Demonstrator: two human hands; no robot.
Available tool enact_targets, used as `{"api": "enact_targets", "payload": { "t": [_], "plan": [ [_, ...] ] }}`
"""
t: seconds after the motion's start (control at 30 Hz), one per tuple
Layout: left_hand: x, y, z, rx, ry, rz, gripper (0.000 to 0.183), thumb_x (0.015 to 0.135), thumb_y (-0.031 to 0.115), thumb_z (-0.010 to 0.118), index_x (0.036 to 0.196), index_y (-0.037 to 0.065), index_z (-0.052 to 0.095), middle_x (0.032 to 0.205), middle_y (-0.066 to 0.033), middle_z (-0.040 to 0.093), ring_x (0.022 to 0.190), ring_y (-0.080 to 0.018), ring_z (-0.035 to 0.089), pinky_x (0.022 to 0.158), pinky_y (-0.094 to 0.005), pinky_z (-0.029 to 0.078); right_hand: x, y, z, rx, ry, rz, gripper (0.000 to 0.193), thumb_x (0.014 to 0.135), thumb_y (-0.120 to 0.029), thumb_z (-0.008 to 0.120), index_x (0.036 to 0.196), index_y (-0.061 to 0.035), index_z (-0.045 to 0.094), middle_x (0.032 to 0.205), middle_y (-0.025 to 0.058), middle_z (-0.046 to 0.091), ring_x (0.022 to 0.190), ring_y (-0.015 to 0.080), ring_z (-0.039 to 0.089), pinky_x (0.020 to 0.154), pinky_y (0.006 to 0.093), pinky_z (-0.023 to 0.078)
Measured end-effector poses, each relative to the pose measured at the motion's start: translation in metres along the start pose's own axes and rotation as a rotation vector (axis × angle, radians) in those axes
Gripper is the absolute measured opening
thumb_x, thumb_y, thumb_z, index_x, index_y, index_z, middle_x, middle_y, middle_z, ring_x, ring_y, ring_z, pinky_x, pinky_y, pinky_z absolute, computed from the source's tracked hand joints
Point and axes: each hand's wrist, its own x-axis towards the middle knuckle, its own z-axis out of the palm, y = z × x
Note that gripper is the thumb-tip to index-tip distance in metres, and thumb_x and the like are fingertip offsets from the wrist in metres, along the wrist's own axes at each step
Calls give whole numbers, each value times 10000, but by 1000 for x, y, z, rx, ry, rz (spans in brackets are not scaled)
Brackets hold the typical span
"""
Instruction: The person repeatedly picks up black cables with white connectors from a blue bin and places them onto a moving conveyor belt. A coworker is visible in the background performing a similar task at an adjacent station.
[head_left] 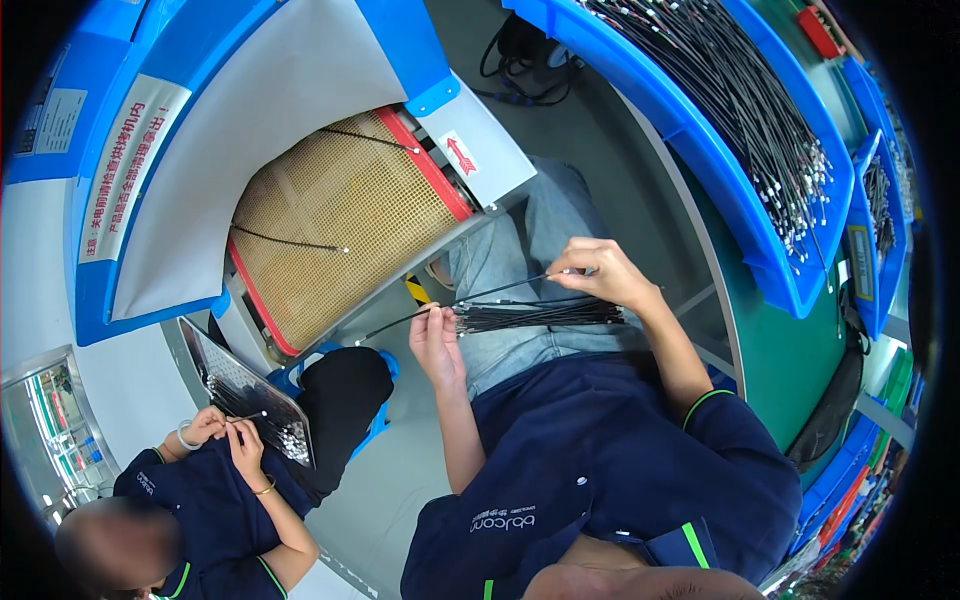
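Factory bench beside a mesh conveyor belt (340, 225); seated worker sorting thin black cables.

Item: bundle of black cables (540, 316), lying across the lap on the jeans, gripped at its right end by the right hand (600, 275), fingers closed round it. Left hand (435, 345) pinches one single cable (480, 295) drawn out of the bundle. Two loose cables lie on the belt. Blue bin (790, 270) at right holds many more cables. Lower left, another person's hands (225, 430) work at a perforated tray (225, 365).
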Motion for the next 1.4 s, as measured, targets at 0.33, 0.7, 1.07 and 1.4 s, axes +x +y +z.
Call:
{"api": "enact_targets", "payload": {
  "t": [0.33,0.7,1.07,1.4],
  "plan": [
    [2,3,2,5,13,12,117,915,59,584,1015,-2,593,889,-69,614,809,-133,606,749,-245,527,5,7,-18,-206,-22,56,168,751,-50,699,917,-59,677,832,75,609,748,229,619,650,329,504],
    [4,-4,13,25,-11,-33,100,910,46,584,1003,11,599,891,-65,622,806,-135,609,747,-251,520,37,-34,11,-285,-171,-138,166,766,-217,705,814,-70,646,836,72,599,773,287,621,674,403,502],
    [10,-8,16,-18,-49,-67,90,906,50,598,989,18,611,901,-48,629,798,-114,613,736,-237,517,44,-32,30,-349,-158,-144,140,732,-185,722,777,-62,671,749,75,582,703,269,609,611,388,479],
    [17,-20,-1,391,-179,-139,172,910,85,609,1062,5,605,950,-51,642,862,-95,598,785,-234,489,79,-31,42,-347,-77,-75,138,729,-175,721,763,-48,681,761,91,601,696,270,621,633,381,489]
  ]
}}
